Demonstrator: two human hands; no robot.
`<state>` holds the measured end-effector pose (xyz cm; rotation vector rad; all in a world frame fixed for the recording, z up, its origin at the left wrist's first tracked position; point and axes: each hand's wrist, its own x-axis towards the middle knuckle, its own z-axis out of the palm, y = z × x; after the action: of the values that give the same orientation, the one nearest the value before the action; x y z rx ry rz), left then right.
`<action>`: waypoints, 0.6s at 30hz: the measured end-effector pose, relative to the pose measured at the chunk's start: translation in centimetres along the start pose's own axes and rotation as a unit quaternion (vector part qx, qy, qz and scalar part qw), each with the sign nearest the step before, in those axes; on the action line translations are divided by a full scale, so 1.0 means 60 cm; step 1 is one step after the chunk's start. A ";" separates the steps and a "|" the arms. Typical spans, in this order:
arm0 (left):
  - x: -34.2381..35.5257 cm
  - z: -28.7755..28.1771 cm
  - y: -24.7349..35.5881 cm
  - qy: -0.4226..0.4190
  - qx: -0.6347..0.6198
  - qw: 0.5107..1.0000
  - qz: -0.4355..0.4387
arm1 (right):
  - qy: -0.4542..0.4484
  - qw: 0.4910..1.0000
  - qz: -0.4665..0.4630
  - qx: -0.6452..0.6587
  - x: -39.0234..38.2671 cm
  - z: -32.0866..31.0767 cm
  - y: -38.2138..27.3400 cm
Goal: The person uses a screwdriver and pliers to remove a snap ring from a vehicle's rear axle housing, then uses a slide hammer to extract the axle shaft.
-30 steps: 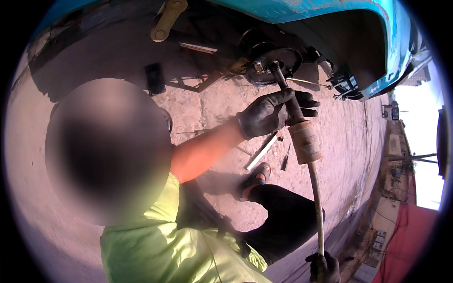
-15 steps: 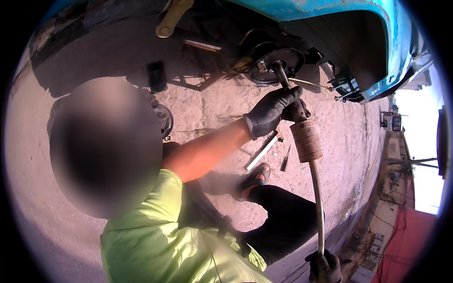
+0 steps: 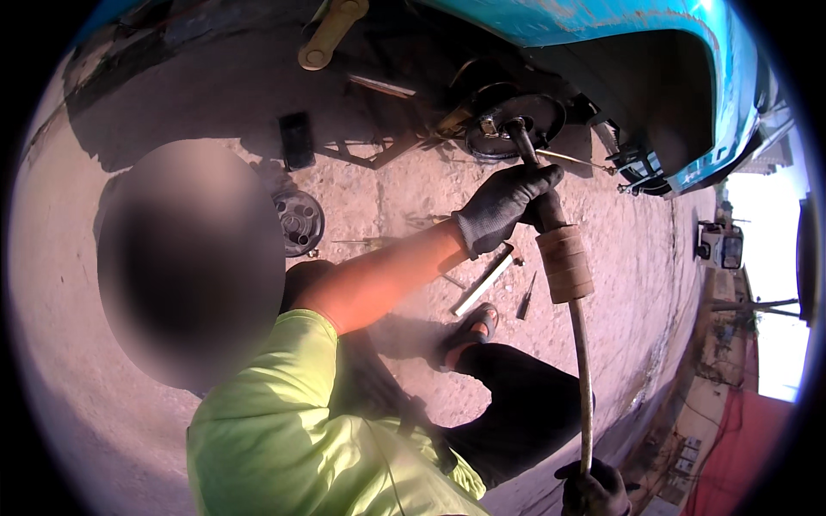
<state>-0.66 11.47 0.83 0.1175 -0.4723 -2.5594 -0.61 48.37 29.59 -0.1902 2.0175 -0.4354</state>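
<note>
My gloved left hand is closed around the dark upper shaft of a long bar tool, whose top meets a round hub plate under a turquoise vehicle body. A thick brown cylinder sits on the bar just below that hand. My gloved right hand grips the pale lower bar near the bottom edge. A white bar-like tool and a thin dark tool lie on the ground below my left forearm.
A dark round drum and black rectangular object lie left of centre, near a metal frame. My sandalled foot rests on pale ground. A large blurred patch covers the left. A vehicle stands farther right, beside a red surface.
My left hand's fingers, spread a second ago, have closed around the shaft. The hub and tool appear slightly right and lower, and more of the dark drum shows.
</note>
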 end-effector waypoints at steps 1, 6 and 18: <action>-0.001 0.001 0.003 -0.032 -0.050 0.998 -0.007 | -0.013 1.000 0.006 -0.002 0.001 -0.008 0.004; -0.004 -0.014 0.009 -0.168 -0.237 0.955 -0.062 | -0.045 0.997 0.009 0.060 0.001 -0.008 0.005; -0.003 -0.003 0.012 -0.113 -0.145 0.983 -0.029 | -0.029 0.998 -0.006 0.052 0.004 0.009 0.006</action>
<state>-0.09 10.93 0.91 -0.2702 -0.1753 -2.6806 -0.24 48.50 29.02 -0.1498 1.9332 -0.5350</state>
